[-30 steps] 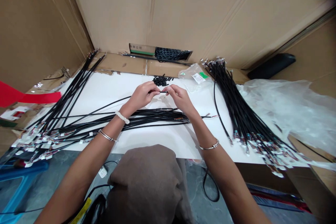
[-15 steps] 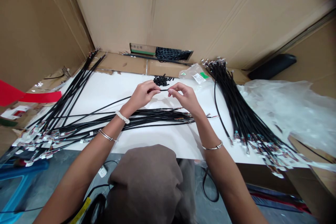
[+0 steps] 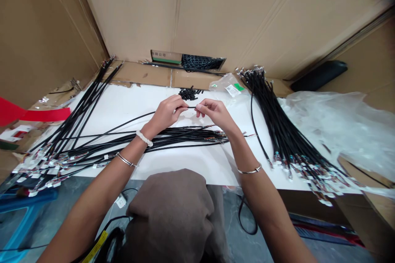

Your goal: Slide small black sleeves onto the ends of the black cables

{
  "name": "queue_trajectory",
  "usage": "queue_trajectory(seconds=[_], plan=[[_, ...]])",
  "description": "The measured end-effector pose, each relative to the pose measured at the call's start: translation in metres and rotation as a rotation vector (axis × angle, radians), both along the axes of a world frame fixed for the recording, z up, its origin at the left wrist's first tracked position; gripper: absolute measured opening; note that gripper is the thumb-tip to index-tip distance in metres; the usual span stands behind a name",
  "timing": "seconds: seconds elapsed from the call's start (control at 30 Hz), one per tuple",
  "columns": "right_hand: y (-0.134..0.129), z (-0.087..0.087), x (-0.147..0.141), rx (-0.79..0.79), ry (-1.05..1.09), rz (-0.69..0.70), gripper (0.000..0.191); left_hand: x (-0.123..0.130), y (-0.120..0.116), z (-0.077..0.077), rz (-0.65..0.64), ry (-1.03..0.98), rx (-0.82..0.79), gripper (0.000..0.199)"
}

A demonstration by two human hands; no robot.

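Observation:
A black cable [image 3: 129, 121] runs from the left bundle up to my hands over the middle of the table. My left hand [image 3: 169, 111] pinches it near its end, with fingers closed. Just to the right, my right hand [image 3: 212, 111] is closed on the cable's tip; a short dark stretch shows between the two hands. What else the right fingertips may hold is hidden. Behind my hands lies a small pile of short black tube pieces [image 3: 189, 93]. Below them a bundle of black cables [image 3: 179, 135] lies across the white table [image 3: 197, 162], bare coloured wires at its right end.
More black cables [image 3: 89, 102] lie at the left, with white connectors at their near ends. A thick cable bundle [image 3: 274, 119] fills the right side, beside crumpled clear plastic [image 3: 333, 123]. A small plastic bag [image 3: 226, 85] lies at the back. Cardboard walls [image 3: 216, 12] enclose the table.
Both hands stay together at the cable's end. My right hand's fingers have shifted slightly along it. The whole view has moved a little; the bundles lie as before.

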State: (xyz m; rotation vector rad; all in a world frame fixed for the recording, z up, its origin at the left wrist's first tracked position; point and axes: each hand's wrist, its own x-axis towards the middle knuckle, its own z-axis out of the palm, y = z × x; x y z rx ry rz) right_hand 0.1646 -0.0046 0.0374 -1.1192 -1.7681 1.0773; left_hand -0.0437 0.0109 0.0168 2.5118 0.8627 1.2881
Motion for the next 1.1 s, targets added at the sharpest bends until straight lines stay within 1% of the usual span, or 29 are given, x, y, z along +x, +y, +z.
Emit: queue_trajectory(seconds=[0.13, 0.33, 0.43, 0.6, 0.93, 1.03, 1.1], plan=[[0.002, -0.003, -0.001, -0.082, 0.064, 0.016, 0.035, 0.000, -0.001, -0.002, 0.020, 0.064, 0.083, 0.020], [0.006, -0.009, -0.001, -0.329, 0.173, -0.001, 0.033, 0.001, -0.002, -0.005, 0.073, 0.199, 0.217, 0.026], [0.008, -0.011, -0.001, -0.402, 0.201, -0.002, 0.033, 0.001, -0.003, -0.005, 0.080, 0.252, 0.273, 0.027], [0.008, -0.011, 0.000, -0.400, 0.200, 0.025, 0.031, 0.000, -0.005, -0.004, 0.080, 0.270, 0.309, 0.025], [0.007, -0.012, 0.002, -0.368, 0.141, 0.085, 0.034, 0.002, -0.006, -0.004, 0.046, 0.271, 0.266, 0.023], [0.006, -0.010, 0.000, -0.339, 0.097, 0.065, 0.038, 0.002, -0.005, -0.004, 0.038, 0.254, 0.261, 0.023], [0.005, -0.008, 0.000, -0.311, 0.071, 0.022, 0.041, 0.002, -0.003, -0.003, 0.048, 0.233, 0.248, 0.024]])
